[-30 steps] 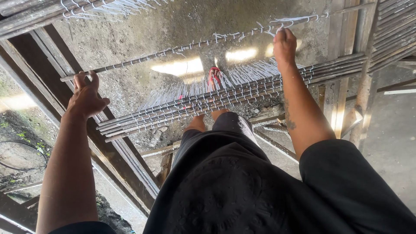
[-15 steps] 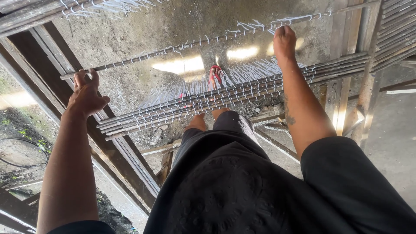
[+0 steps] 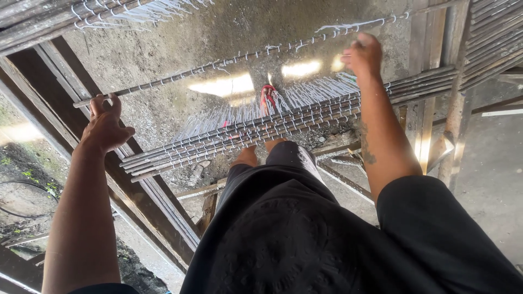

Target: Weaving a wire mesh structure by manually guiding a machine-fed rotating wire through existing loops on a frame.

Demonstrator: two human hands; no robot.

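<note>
Both hands grip one thin dark bamboo slat (image 3: 218, 64) strung with white cord: left hand (image 3: 106, 126) curled, right hand (image 3: 364, 54) closed; several tied slats (image 3: 261, 130) lie bundled below, this one apart

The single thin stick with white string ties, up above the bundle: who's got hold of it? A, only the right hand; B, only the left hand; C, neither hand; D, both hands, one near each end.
D: the left hand grips the stick near its lower-left end, and the right hand closes on it near the upper-right end.
</note>
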